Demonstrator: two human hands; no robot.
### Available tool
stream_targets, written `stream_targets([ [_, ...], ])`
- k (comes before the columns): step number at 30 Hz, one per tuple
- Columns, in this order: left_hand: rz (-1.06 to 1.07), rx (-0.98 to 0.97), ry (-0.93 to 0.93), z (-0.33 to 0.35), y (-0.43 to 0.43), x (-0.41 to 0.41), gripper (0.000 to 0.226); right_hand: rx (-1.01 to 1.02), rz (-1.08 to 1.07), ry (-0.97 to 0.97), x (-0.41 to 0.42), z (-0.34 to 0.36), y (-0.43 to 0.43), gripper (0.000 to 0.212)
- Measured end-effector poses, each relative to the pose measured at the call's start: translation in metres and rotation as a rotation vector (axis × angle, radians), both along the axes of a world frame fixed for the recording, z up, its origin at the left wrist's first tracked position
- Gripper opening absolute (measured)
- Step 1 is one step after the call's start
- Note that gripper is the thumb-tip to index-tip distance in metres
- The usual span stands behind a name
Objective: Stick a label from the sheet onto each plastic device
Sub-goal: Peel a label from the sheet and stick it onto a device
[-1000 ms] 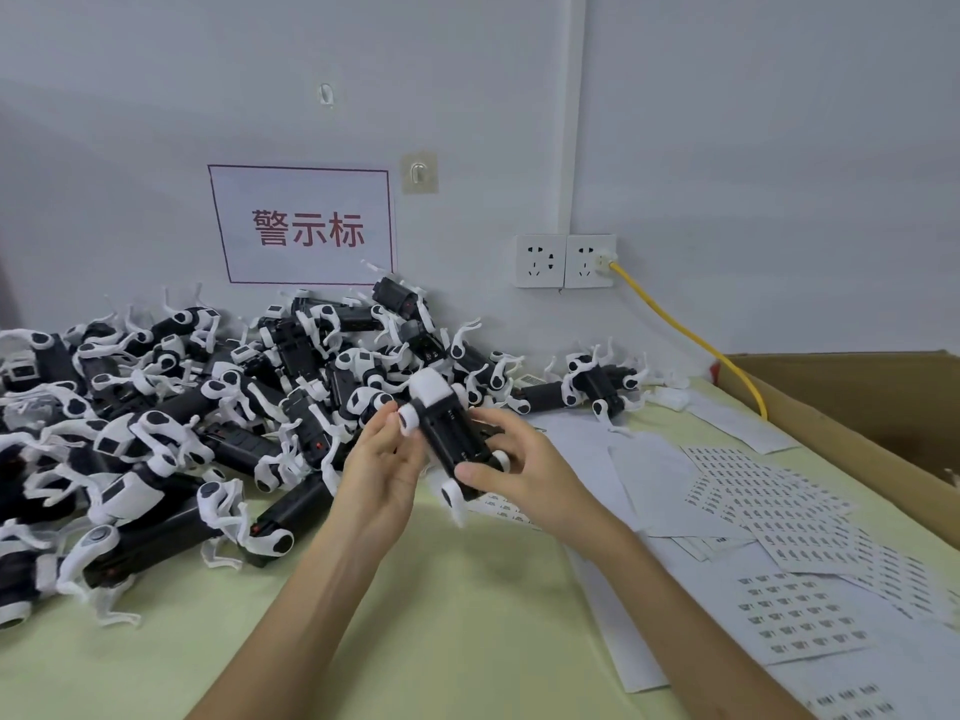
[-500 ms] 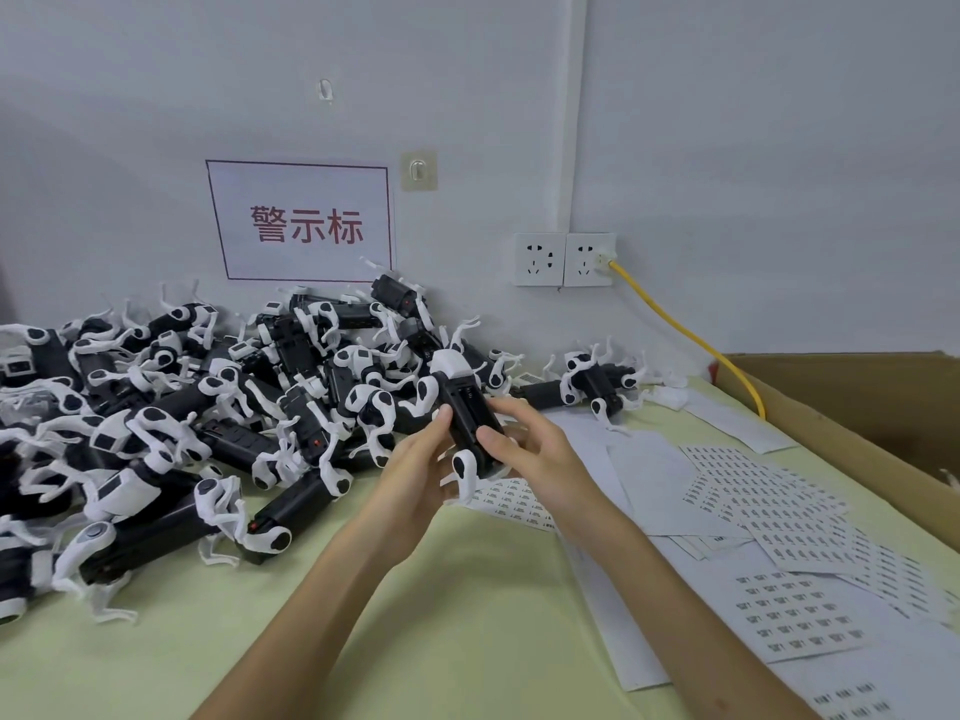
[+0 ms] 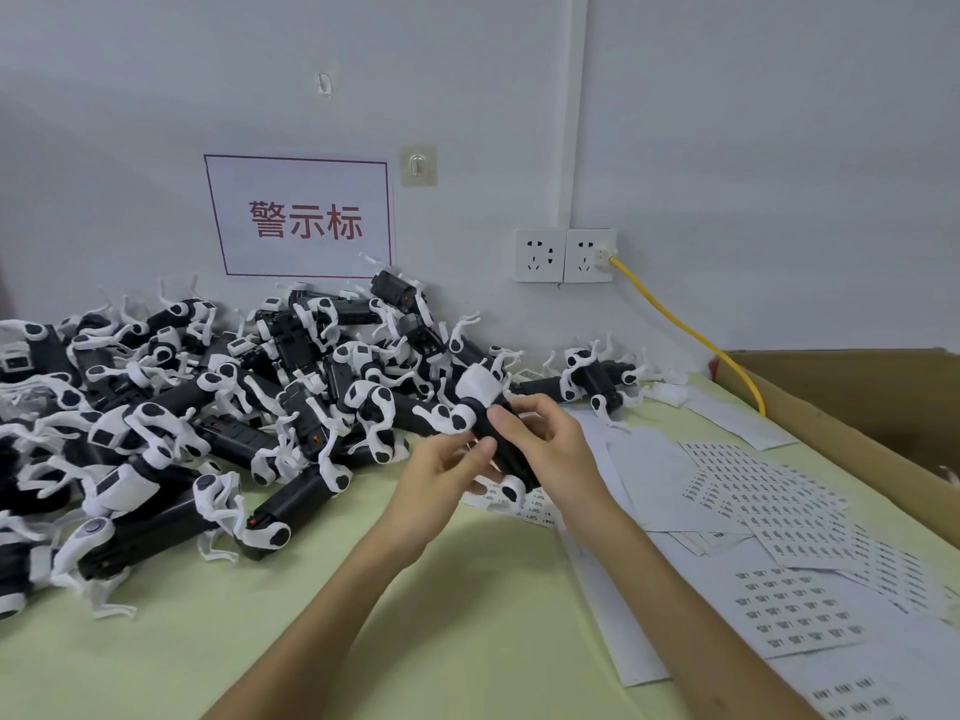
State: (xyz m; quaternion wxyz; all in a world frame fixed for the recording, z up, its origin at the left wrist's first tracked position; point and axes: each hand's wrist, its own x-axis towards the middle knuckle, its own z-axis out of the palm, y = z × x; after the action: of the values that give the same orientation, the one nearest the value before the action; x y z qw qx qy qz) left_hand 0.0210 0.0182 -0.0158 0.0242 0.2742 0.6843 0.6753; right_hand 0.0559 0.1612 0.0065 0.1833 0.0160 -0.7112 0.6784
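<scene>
Pale green surface (image 3: 260, 641) set against a grey wall (image 3: 727, 148). Left grip (image 3: 441, 478) and right grip (image 3: 553, 452) both curl round one black-and-white device (image 3: 480, 391), held just above mid-surface. Device pile (image 3: 208, 407) lies to the left, label sheets (image 3: 753, 485) to the right, cardboard box (image 3: 841, 439) at the far right. On the wall: sign (image 3: 301, 215), double socket (image 3: 563, 255), yellow cable (image 3: 691, 332).

Pale green counter (image 3: 467, 641), pretty crowded. The left and back side is buried under a heap of black-and-white plastic devices (image 3: 208, 407) piled against the wall, with one stray device (image 3: 597, 379) lying just right of it. On the right, label sheets (image 3: 753, 485) are spread out overlapping, some over blank white sheets (image 3: 654, 475). A cardboard box (image 3: 857, 407) sits at the far right edge.
</scene>
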Motion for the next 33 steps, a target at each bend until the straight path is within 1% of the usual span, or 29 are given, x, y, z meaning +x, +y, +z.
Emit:
stream_targets([
  [3,0.016,-0.022,0.05,-0.003,0.002,-0.002,0.023,-0.057,-0.005,-0.04,0.002,0.001,-0.002,0.025],
  [6,-0.035,-0.023,0.038,-0.002,-0.001,-0.003,0.022,-0.192,0.056,-0.07,0.004,0.004,0.001,0.028],
  [9,-0.064,-0.045,0.029,-0.001,-0.003,-0.003,0.02,-0.234,0.098,-0.109,0.005,0.005,0.003,0.031],
  [12,-0.049,-0.037,-0.005,0.0,-0.004,-0.003,0.024,-0.25,0.105,-0.107,0.005,0.006,0.003,0.025],
  [14,-0.046,0.029,-0.064,0.001,-0.005,-0.004,0.028,-0.232,0.116,-0.081,0.004,0.005,0.003,0.016],
  [15,-0.044,0.07,-0.108,0.002,-0.006,-0.004,0.033,-0.204,0.123,-0.067,0.004,0.004,0.003,0.015],
  [18,-0.052,0.165,-0.225,0.004,-0.008,-0.006,0.041,-0.084,0.156,-0.039,0.002,0.004,0.005,0.024],
  [20,-0.051,0.206,-0.277,0.006,-0.01,-0.006,0.047,0.027,0.174,-0.019,0.001,0.007,0.009,0.025],
  [21,-0.039,0.231,-0.299,0.007,-0.01,-0.007,0.048,0.12,0.116,0.011,-0.001,0.008,0.015,0.024],
  [23,0.007,0.291,-0.338,0.008,-0.011,-0.007,0.039,0.358,-0.125,0.049,-0.006,0.005,0.033,0.019],
  [24,0.028,0.306,-0.356,0.008,-0.012,-0.008,0.038,0.454,-0.252,0.011,-0.008,0.002,0.044,0.015],
  [25,0.034,0.304,-0.368,0.008,-0.013,-0.009,0.04,0.492,-0.337,-0.07,-0.009,-0.002,0.055,0.013],
  [26,0.024,0.292,-0.375,0.008,-0.015,-0.009,0.043,0.503,-0.387,-0.195,-0.01,-0.007,0.064,0.015],
  [27,0.006,0.275,-0.38,0.007,-0.016,-0.009,0.044,0.543,-0.422,-0.339,-0.011,-0.012,0.072,0.026],
  [29,-0.042,0.253,-0.381,0.003,-0.018,-0.01,0.039,0.727,-0.433,-0.574,-0.012,-0.019,0.08,0.054],
  [31,-0.081,0.243,-0.396,0.002,-0.019,-0.008,0.028,0.826,-0.4,-0.648,-0.012,-0.021,0.076,0.068],
  [32,-0.094,0.238,-0.411,0.001,-0.019,-0.008,0.026,0.813,-0.384,-0.63,-0.013,-0.021,0.073,0.07],
  [33,-0.096,0.228,-0.426,0.001,-0.018,-0.007,0.028,0.75,-0.369,-0.588,-0.013,-0.021,0.071,0.071],
])
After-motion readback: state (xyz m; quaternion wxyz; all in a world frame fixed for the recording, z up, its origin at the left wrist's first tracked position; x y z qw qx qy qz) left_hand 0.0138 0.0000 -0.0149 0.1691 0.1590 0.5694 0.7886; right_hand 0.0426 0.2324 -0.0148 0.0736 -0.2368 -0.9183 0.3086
